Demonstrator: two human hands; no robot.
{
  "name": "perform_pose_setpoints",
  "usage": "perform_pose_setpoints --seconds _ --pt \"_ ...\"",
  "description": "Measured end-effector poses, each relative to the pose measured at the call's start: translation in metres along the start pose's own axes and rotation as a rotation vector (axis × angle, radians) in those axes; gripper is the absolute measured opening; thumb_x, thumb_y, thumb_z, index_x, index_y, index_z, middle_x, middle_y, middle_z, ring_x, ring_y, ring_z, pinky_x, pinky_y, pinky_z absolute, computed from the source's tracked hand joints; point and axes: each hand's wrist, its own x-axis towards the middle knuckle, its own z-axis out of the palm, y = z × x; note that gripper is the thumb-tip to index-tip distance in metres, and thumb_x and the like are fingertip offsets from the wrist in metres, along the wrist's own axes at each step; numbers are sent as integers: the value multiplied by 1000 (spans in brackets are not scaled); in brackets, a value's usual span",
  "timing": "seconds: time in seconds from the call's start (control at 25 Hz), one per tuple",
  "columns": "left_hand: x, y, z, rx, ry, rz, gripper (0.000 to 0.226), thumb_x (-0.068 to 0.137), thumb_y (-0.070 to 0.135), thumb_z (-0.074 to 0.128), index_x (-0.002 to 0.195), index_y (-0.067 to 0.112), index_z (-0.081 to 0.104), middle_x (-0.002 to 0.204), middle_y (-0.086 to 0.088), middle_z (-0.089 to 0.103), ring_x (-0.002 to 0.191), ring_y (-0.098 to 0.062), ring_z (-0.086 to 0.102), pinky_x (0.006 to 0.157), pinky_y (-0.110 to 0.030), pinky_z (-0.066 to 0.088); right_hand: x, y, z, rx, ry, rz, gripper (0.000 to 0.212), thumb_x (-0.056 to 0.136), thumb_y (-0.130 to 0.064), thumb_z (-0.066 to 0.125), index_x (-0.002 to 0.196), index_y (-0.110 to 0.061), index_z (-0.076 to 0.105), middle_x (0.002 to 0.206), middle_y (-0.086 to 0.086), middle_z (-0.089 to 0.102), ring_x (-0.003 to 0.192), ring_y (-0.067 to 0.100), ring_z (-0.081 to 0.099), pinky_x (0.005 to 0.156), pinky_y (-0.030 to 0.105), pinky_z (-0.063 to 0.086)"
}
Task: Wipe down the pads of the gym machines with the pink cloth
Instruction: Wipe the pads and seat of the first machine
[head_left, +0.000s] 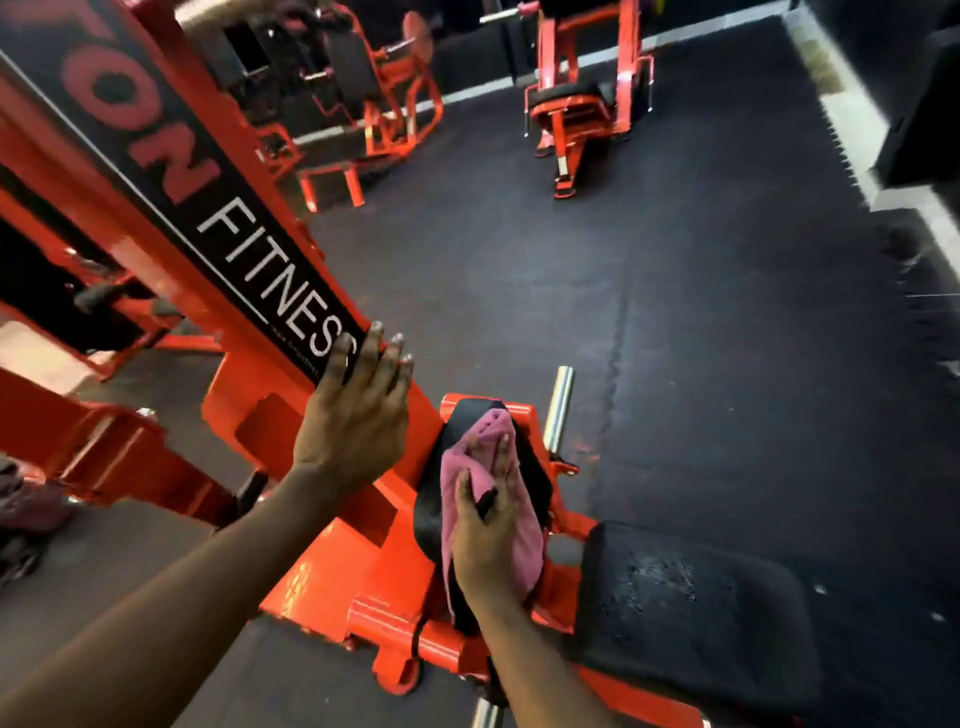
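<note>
Pink cloth (485, 428) lies on the narrow black pad (427, 514), pressed flat under the right hand (488, 525), its fingers (501, 457) straight and gripping nothing; wiping this pad looks under way. Left of that pad, the left hand (353, 415) rests open-fingered on the machine's upright (244, 249). The next move likely calls for carrying the cloth to the larger pad (691, 597) just right of it.

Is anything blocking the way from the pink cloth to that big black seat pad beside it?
Nothing visible does. The right hand presses the pink cloth on the narrow black pad; the seat pad lies right beside it.
</note>
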Motion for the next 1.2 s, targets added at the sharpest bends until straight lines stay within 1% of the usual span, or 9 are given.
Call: perform_pose_setpoints --seconds 0.12,0.24,0.36,0.56,0.64,0.92,1.0,1.12,1.2 --pt "2 4 10 5 100 -22 43 95 26 45 129 7 62 136 -11 59 140 -33 41 118 -49 20 54 21 14 164 133 178 54 103 -31 53 151 -8 44 159 3 40 149 14 32 122 21 20" --pt "2 6 14 12 175 -34 45 93 28 44 127 7 64 134 -11 61 137 -30 47 116 -45 23 118 33 4 140 201 454 57 100 -48 47 131 -3 63 133 17 64 130 30 57 109 37 42" --pt "1 7 15 10 208 -29 45 90 29 44 124 7 66 135 -11 62 137 -28 48 114 -44 27 119 17 0 170 219 517 41 105 -38 49 102 -1 68 95 11 72 105 30 67 84 30 48" --pt "2 8 14 34 202 -51 46 91 29 42 125 9 64 136 -9 61 138 -26 46 117 -42 21 18 2 -2 170 115 -147 43 101 -21 50 144 -20 54 157 0 44 148 14 35 122 27 25" --pt "2 8 14 40 196 -59 46 92 29 40 125 9 64 136 -9 61 139 -26 46 118 -41 18 36 13 1 141 83 -140 48 98 -31 50 145 -24 51 159 0 41 150 14 32 124 32 23" --pt "3 10 15 44 199 -59 46 91 28 39 124 9 65 135 -8 62 138 -26 46 116 -42 22 118 23 2 290 255 501 62 97 -56 53 124 -1 67 121 19 70 116 31 65 100 39 49" --pt "2 11 15 47 200 -57 46 91 28 39 124 8 65 135 -9 62 138 -27 47 116 -43 23 83 15 1 270 241 367 75 91 -69 51 133 -8 63 131 14 67 119 21 64 103 35 48" --pt "2 11 16 54 198 -59 47 92 28 38 125 8 64 135 -9 61 138 -26 46 116 -42 22 22 12 4 238 165 3 48 102 -32 50 148 -18 50 156 -1 46 145 12 39 120 29 30" --pt "2 11 16 53 202 -61 46 92 28 38 125 9 64 136 -9 61 139 -26 45 117 -42 19 27 24 4 254 117 -28 45 103 -24 49 148 -17 50 156 0 46 147 15 37 123 33 26"
